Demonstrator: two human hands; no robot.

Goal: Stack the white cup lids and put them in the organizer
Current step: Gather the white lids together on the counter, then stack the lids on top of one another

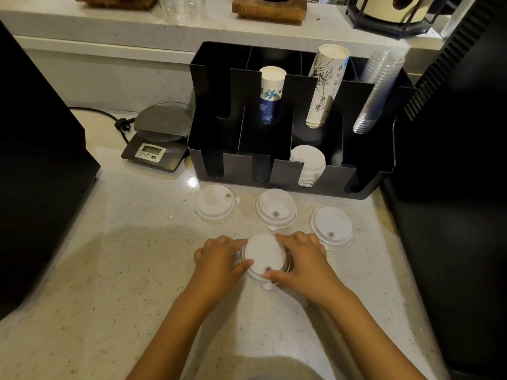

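A small stack of white cup lids (pixel 262 255) rests on the speckled counter, gripped from both sides by my left hand (pixel 220 260) and my right hand (pixel 300 259). Three single white lids lie beyond it: a left lid (pixel 215 206), a middle lid (pixel 275 205) and a right lid (pixel 331 227). Behind them stands the black organizer (pixel 236 165). One of its front compartments holds a leaning stack of white lids (pixel 308 164).
The organizer's back slots hold a blue-printed paper cup stack (pixel 270 94), a taller printed cup stack (pixel 326 86) and clear plastic cups (pixel 377 91). A digital scale (pixel 159 133) with a power cord sits to the left. Dark machines flank the counter on both sides.
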